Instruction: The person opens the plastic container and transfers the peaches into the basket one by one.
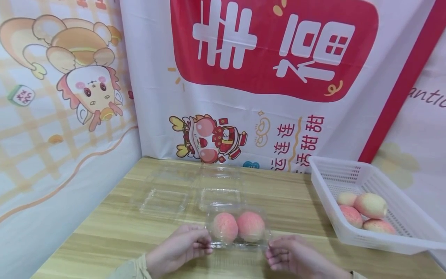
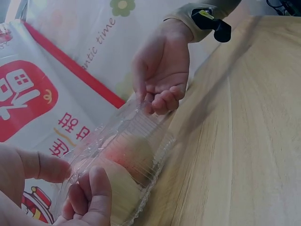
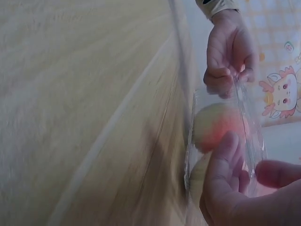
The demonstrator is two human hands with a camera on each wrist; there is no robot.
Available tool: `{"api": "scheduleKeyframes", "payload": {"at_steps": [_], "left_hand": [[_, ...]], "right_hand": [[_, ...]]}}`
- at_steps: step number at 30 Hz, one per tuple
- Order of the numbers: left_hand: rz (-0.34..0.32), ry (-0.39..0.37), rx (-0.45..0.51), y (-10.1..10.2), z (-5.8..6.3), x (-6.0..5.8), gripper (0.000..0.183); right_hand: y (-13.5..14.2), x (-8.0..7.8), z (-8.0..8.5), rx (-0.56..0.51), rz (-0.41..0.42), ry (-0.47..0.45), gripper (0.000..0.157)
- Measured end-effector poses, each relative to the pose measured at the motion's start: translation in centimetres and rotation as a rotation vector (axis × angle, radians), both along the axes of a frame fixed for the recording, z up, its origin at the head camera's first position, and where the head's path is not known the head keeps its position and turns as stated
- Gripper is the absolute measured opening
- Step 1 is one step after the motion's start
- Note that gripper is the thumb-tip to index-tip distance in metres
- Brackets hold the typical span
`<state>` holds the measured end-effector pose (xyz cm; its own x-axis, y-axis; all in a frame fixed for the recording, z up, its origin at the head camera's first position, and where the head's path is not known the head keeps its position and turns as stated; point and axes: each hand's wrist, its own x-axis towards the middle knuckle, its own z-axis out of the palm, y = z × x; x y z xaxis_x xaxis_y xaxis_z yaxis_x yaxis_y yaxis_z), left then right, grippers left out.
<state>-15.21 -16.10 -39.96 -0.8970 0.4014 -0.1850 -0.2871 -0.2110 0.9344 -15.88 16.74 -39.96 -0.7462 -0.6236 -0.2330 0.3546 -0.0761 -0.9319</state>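
Observation:
A clear plastic clamshell box [image 1: 240, 245] with two pink and cream peaches [image 1: 225, 228] inside lies near the front of the wooden table. Its lid is down over the fruit. My left hand [image 1: 182, 246] pinches the rim at the box's near left corner, thumb above and fingers curled under, as the left wrist view shows close up. At the opposite near corner, my right hand [image 1: 296, 254] pinches the rim in the same way. Through the clear plastic, the peaches [image 3: 221, 127] show side by side in the right wrist view.
Two more clear clamshell boxes, one on the left [image 1: 165, 199] and one in the middle [image 1: 220, 197], stand open behind the held box. A white slotted basket [image 1: 331, 211] with several peaches [image 1: 371, 205] stands at the right. Printed cloths hang behind and left of the table.

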Motion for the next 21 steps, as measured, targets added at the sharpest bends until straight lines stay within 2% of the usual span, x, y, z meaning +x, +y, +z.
{"api": "scheduleKeyframes", "payload": {"at_steps": [3, 9, 11, 14, 15, 17, 19, 21], "left_hand": [[0.014, 0.000, -0.015, -0.2, -0.3, -0.1, 0.004], [0.003, 0.025, -0.063, -1.0, -0.5, 0.2, 0.016], [0.004, 0.036, -0.115, -1.1, -0.2, 0.3, 0.027], [0.066, 0.098, -0.271, -0.9, 0.4, 0.5, 0.054], [0.099, 0.133, -0.346, -0.8, 0.7, 0.5, 0.062], [0.162, 0.203, -0.489, -0.4, 1.2, 0.4, 0.078], [0.208, 0.268, -0.584, 0.0, 1.4, 0.3, 0.089], [0.225, 0.312, -0.630, 0.5, 1.4, 0.1, 0.096]], "right_hand": [[0.1, -0.2, 0.3, 0.104, -0.017, 0.087, 0.020], [0.7, -0.9, 1.7, 0.470, -0.179, 0.446, 0.024], [0.8, -1.1, 2.4, 0.536, -0.232, 0.555, 0.021], [0.6, -1.3, 3.2, 0.602, -0.333, 0.730, 0.012], [0.4, -1.3, 3.4, 0.621, -0.371, 0.809, 0.008], [0.1, -1.4, 3.5, 0.662, -0.424, 1.061, 0.007], [-0.3, -1.5, 3.4, 0.690, -0.454, 1.345, 0.018], [-0.7, -1.7, 3.2, 0.672, -0.444, 1.634, 0.035]]}}
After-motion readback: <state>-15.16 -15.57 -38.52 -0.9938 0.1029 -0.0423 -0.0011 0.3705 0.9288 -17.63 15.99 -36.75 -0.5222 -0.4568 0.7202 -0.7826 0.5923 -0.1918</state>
